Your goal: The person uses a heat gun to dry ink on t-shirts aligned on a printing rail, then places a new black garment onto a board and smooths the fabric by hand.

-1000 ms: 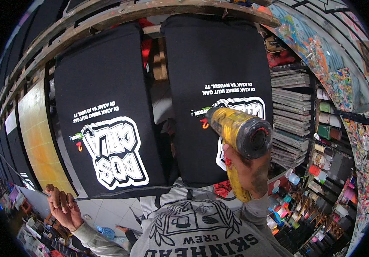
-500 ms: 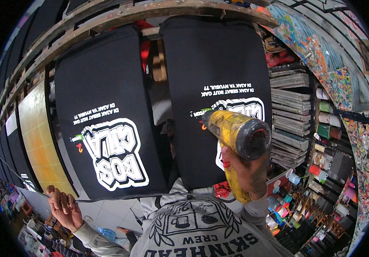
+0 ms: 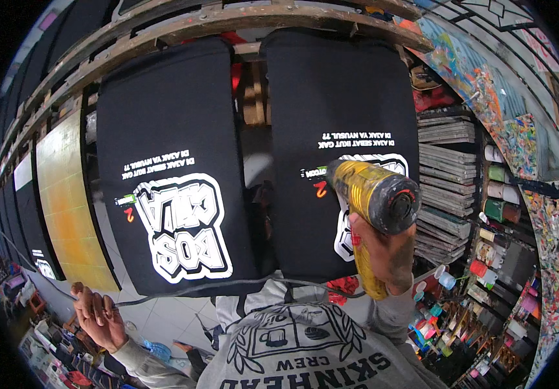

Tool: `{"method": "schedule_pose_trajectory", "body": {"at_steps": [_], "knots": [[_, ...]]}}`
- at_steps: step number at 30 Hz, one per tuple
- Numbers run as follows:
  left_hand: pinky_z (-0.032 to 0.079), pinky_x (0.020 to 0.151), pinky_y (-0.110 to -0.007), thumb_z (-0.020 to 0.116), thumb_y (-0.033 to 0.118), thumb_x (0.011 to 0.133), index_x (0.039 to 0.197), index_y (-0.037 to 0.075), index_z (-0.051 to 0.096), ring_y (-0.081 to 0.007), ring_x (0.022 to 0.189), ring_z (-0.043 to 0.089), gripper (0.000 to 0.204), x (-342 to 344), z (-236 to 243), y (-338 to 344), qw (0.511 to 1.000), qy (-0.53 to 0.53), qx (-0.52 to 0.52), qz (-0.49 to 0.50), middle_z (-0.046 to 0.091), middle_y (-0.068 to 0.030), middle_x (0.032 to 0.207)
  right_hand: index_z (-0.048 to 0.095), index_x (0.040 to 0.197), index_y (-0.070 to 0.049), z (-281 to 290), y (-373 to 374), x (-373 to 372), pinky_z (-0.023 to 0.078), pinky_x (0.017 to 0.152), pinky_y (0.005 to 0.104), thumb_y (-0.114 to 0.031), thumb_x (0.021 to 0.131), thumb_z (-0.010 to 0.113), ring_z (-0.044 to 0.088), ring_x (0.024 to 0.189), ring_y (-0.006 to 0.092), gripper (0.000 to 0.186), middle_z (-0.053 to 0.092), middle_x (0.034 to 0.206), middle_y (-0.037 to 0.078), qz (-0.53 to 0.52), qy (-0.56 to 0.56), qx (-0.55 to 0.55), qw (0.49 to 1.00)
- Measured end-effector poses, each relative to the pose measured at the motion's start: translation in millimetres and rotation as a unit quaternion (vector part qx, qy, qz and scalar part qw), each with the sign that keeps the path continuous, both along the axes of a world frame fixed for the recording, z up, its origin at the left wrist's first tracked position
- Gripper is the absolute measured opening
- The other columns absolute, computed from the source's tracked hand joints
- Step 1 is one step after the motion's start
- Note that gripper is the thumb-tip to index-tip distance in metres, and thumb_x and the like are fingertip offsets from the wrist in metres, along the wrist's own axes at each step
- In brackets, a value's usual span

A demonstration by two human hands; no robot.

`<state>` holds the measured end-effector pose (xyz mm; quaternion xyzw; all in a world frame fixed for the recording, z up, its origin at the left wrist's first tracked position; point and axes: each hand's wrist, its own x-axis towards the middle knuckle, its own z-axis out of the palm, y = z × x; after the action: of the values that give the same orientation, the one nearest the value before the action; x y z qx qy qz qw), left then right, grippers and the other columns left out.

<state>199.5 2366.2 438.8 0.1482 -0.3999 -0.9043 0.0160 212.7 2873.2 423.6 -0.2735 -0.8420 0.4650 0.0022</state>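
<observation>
My right hand (image 3: 391, 254) is wrapped round the handle of a yellow and black heat gun (image 3: 373, 192). Its nozzle faces away from me, above the print on the right black shirt (image 3: 338, 84). The gun and hand cover part of that white print. At the lower left, my left hand (image 3: 99, 318) is closed on a dark power cord (image 3: 182, 293), which runs across the front of the shirts. Beside the right shirt lies the left black shirt (image 3: 169, 117), flat, with a large white print and small coloured marks in full view.
Wooden rails (image 3: 240, 24) run behind the shirts. A yellowish board (image 3: 72, 201) lies farther left. Stacked screen frames (image 3: 447, 188) stand to the right, near shelves of containers (image 3: 480, 272) and a paint-splattered wall (image 3: 480, 91). Tiled floor (image 3: 162, 318) shows in front.
The shirts sit slightly farther right in view. The heat gun has shifted a little right, uncovering more of the print's small coloured marks. The cord hangs differently; both grips are unchanged.
</observation>
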Motion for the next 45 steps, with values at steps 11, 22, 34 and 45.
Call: {"method": "schedule_pose_trajectory", "body": {"at_steps": [11, 22, 34, 45], "knots": [[0.032, 0.047, -0.027, 0.036, 0.008, 0.102, 0.115, 0.006, 0.044, -0.0093, 0.046, 0.036, 0.015, 66, 30, -61, 0.996, 0.028, -0.008, 0.080, 0.043, 0.0011, 0.067, 0.069, 0.108, 0.003, 2, -29, 10, 0.050, 0.083, 0.0321, -0.010, 0.085, 0.075, 0.067, 0.090, 0.0157, 0.027, 0.072, 0.103, 0.007, -0.081, 0.022, -0.104, 0.991], [0.049, 0.068, -0.037, 0.052, 0.020, 0.090, 0.146, -0.005, 0.038, -0.0219, 0.089, 0.050, 0.062, 178, 148, -222, 0.815, 0.269, -0.439, 0.267, 0.055, -0.0030, 0.077, 0.049, 0.089, 0.000, 31, -193, 29, 0.052, 0.048, 0.0310, -0.037, 0.106, 0.037, 0.056, 0.053, 0.0206, 0.043, 0.053, 0.074, 0.011, 0.118, 0.237, -0.588, 0.764], [0.027, 0.112, -0.055, 0.053, 0.018, 0.085, 0.148, 0.008, 0.036, -0.0451, 0.128, 0.038, 0.066, 332, 267, -460, 0.278, 0.163, -0.747, 0.581, 0.043, -0.0265, 0.140, 0.010, 0.153, 0.005, 14, -538, 33, 0.043, 0.059, 0.0209, -0.016, 0.094, 0.061, 0.062, 0.067, 0.0050, 0.081, 0.063, 0.078, -0.003, 0.105, 0.160, -0.926, 0.326], [0.050, 0.063, -0.032, 0.047, 0.013, 0.093, 0.141, 0.003, 0.049, -0.0196, 0.073, 0.067, 0.049, 364, 58, -661, 0.730, -0.451, -0.426, 0.286, 0.067, -0.0097, 0.085, 0.017, 0.157, -0.015, -29, -672, -42, 0.044, 0.065, 0.0292, -0.021, 0.095, 0.053, 0.048, 0.061, 0.0077, 0.072, 0.056, 0.081, -0.004, 0.133, 0.167, -0.902, 0.374]]}}
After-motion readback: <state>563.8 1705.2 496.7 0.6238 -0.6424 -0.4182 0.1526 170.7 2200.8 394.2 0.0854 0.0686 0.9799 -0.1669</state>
